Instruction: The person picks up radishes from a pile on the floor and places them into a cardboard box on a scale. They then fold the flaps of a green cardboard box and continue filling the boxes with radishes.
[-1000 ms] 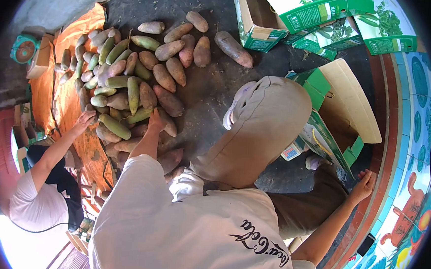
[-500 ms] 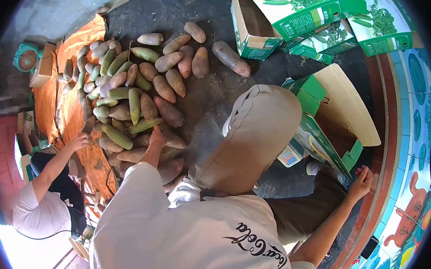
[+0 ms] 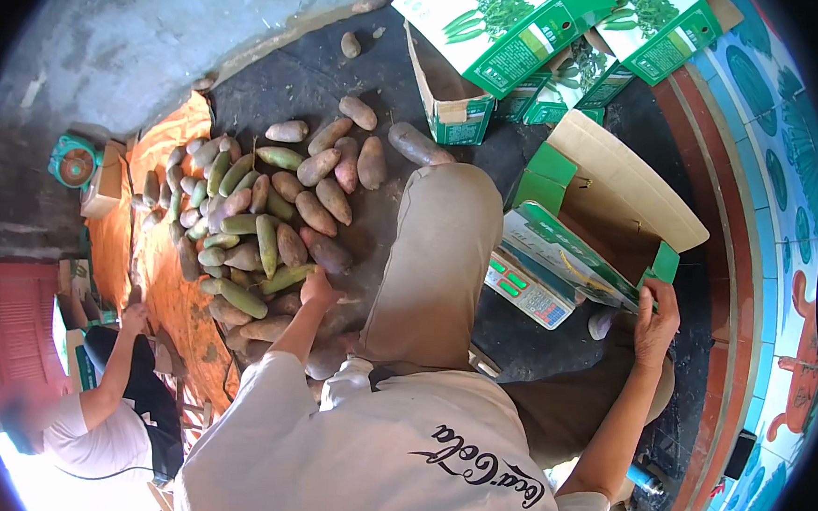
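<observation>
My left hand (image 3: 321,289) is closed at the near end of a green oblong gourd (image 3: 286,277), at the edge of a heap of green and brown gourds (image 3: 243,208). Its fingertips are partly hidden. On the other side, my right hand (image 3: 658,325) grips the near corner of an open green-and-white cardboard box (image 3: 559,246), by its green flap. The box is tilted on a digital scale (image 3: 529,291), whose green displays and keypad show beside my knee.
Stacked printed boxes (image 3: 535,38) stand at the far side. A tiled wall (image 3: 788,185) and red ledge (image 3: 706,302) run along the right. At left, another person (image 3: 99,424) sits by an orange sheet (image 3: 190,312), near a green fan-like device (image 3: 75,162).
My right hand has moved from beside the box onto its corner. The box has shifted, uncovering more of the scale. My left hand stays at the green gourd. The camera view has shifted.
</observation>
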The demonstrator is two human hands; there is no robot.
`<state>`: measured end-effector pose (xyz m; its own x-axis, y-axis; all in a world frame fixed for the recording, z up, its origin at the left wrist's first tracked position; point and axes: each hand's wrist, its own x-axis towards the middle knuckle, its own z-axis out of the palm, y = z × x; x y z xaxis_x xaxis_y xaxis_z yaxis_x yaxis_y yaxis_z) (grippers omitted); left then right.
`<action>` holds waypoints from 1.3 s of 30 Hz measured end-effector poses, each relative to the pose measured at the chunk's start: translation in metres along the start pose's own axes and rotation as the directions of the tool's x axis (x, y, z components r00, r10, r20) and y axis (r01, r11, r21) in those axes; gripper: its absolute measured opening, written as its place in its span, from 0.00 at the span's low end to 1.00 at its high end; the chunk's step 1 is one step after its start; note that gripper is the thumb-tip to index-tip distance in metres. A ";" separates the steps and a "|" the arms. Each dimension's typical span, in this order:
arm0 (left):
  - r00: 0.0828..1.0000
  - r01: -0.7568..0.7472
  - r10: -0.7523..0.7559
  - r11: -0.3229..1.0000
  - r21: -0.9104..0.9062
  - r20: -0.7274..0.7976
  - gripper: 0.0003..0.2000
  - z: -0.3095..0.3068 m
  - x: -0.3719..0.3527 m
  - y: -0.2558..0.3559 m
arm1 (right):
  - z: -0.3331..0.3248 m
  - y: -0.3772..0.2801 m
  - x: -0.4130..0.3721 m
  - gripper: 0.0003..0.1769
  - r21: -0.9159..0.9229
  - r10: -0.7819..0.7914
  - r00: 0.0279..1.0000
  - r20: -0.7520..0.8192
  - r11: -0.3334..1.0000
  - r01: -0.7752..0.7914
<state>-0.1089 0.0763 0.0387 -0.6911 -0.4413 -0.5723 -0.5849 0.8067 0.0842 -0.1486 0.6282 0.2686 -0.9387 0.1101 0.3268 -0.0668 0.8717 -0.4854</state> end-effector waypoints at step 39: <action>-0.026 -0.985 0.942 -0.081 -0.152 -0.336 0.23 -0.124 -0.196 0.413 | 0.010 -0.005 -0.012 0.04 -0.175 -0.102 0.991 0.091 0.978 0.116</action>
<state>-0.2677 0.4469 0.2866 -0.6755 0.6391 0.3677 0.6636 0.3098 0.6809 -0.1410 0.6174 0.2590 -0.9540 -0.0231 0.2990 -0.1154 0.9485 -0.2949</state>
